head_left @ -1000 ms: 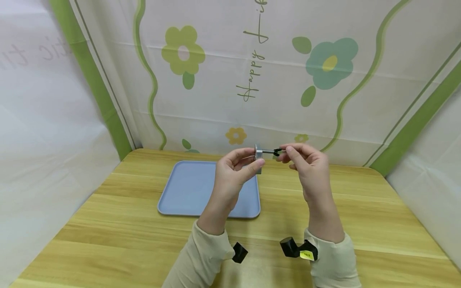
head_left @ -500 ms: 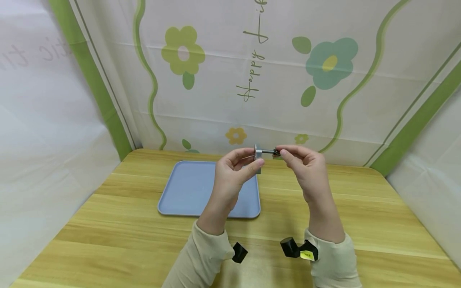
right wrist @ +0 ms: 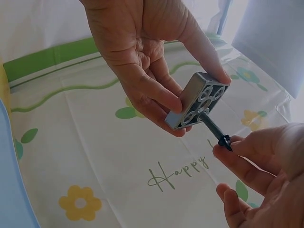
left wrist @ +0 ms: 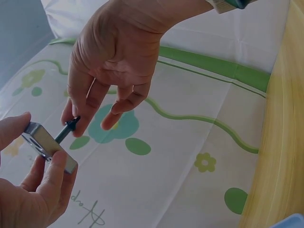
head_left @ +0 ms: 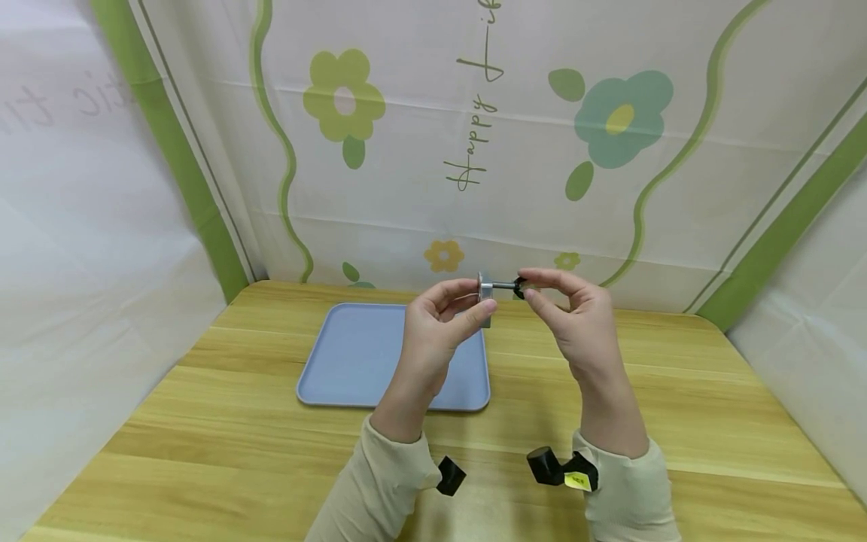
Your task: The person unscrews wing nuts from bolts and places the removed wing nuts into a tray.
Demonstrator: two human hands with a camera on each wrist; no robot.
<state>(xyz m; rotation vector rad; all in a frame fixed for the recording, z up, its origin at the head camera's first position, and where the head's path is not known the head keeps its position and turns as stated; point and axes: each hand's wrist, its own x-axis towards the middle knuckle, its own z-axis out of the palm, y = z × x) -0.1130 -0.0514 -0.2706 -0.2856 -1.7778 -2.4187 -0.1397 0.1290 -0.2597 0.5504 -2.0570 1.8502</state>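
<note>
In the head view my left hand (head_left: 436,320) holds a small square metal block (right wrist: 195,97) by its edges, thumb on one side and fingers on the other. Round recesses show on the block's face in the right wrist view. From that face sticks a threaded wing bolt (right wrist: 213,125), with a black winged end (right wrist: 224,141). Thumb and forefinger of my right hand (head_left: 582,309) pinch this black end. The bolt's tip at the block is hidden. Both hands are raised above the table, over the tray's right side and beyond it.
A light blue tray (head_left: 366,354) lies on the wooden table (head_left: 223,444), behind and beneath my left hand. A white cloth (head_left: 420,98) with printed flowers hangs at the back, and pale cloth walls stand on both sides.
My right hand has come slightly left, and its fingertips have shifted round the black winged end, now a little more spread. The left hand and the block have stayed still.
</note>
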